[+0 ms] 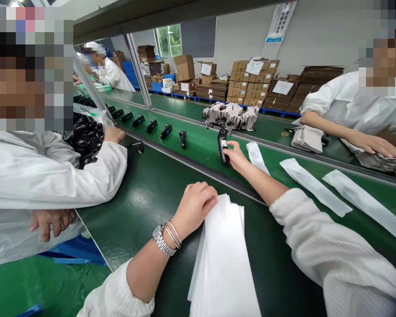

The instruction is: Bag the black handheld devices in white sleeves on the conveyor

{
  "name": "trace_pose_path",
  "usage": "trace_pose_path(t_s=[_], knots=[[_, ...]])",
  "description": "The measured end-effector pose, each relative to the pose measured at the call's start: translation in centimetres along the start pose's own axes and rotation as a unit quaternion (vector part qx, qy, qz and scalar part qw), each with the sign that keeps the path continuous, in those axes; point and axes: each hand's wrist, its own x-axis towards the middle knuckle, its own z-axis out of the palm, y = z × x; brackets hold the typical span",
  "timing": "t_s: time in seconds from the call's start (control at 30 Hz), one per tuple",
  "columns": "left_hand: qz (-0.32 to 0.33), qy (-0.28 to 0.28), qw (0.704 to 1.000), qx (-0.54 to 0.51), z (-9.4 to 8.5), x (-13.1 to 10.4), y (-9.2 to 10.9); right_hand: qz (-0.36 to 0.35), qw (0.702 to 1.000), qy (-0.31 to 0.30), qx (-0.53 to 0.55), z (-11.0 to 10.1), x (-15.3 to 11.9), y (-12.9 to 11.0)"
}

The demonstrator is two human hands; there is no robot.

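Observation:
My right hand [236, 155] reaches over the green belt, its fingers closed on a black handheld device [222, 147] with a small white label. The device's lower part lies near my fingertips. My left hand [198, 203] has its fingers curled and pinched at the top end of a stack of long white sleeves [226, 264], which lies on the dark green table in front of me. A watch and bangles are on that wrist. Beyond my right forearm, a white sleeve [258, 157] lies on the belt, partly hidden by the arm.
Several black devices [166, 131] stand in a row along the belt [198, 154]. More white sleeves [315, 187] lie at right. Grey pouches [231, 115] are heaped across the belt. Co-workers sit at left and right; a black pile [87, 134] lies by the left one's arm.

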Motion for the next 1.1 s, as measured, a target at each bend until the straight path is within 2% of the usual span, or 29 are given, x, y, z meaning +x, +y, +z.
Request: trace_pose_path(t_s=[0.07,0.13,0.2,0.27,0.37,0.53,0.63,0.7,0.77,0.83,0.9,0.97,1.03,1.1], knots=[[0.001,0.023,1.0,0.01,0.0,0.0,0.0,-0.023,0.987,-0.049,0.153,-1.2,-3.0,-0.9],[-0.003,0.042,0.999,0.007,0.1,-0.1,-0.1,-0.043,0.945,-0.112,0.306,-2.3,-6.4,-1.9],[-0.008,0.053,0.999,-0.004,0.1,-0.1,0.0,-0.053,0.917,-0.143,0.368,-3.1,-9.3,-2.6],[-0.011,0.059,0.998,-0.03,0.1,-0.1,0.2,-0.059,0.907,-0.16,0.384,-3.2,-11.5,-2.9],[-0.002,0.066,0.993,-0.095,-0.1,-0.2,0.6,-0.068,0.9,-0.182,0.391,-2.5,-13.3,-2.7],[0.019,0.114,0.981,-0.154,-0.5,-0.5,1.1,-0.124,0.914,-0.193,0.334,-1.2,-14.8,-2.6],[-0.015,0.18,0.971,-0.159,-0.6,-0.5,1.2,-0.125,0.906,-0.279,0.292,-1.2,-15.7,-2.9],[-0.046,0.212,0.961,-0.172,-0.6,-0.3,1.0,-0.093,0.883,-0.356,0.292,-1.2,-16.4,-3.2],[-0.069,0.218,0.953,-0.196,-0.5,-0.1,0.8,-0.045,0.864,-0.389,0.316,-1.3,-16.8,-3.6],[-0.082,0.202,0.952,-0.214,-0.3,0.1,0.5,-0.004,0.868,-0.343,0.359,-1.5,-16.4,-4.0],[-0.094,0.17,0.961,-0.199,-0.1,0.2,0.0,0.006,0.888,-0.232,0.397,-2.1,-14.8,-4.3],[-0.112,0.126,0.975,-0.148,0.2,0.1,-0.4,-0.009,0.91,-0.111,0.398,-3.1,-11.8,-4.0],[-0.131,0.081,0.984,-0.087,0.5,-0.1,-0.6,-0.031,0.94,-0.005,0.341,-4.4,-7.9,-3.1],[-0.132,0.044,0.989,-0.049,0.7,-0.1,-0.6,-0.049,0.968,0.116,0.217,-5.6,-4.0,-1.7]])
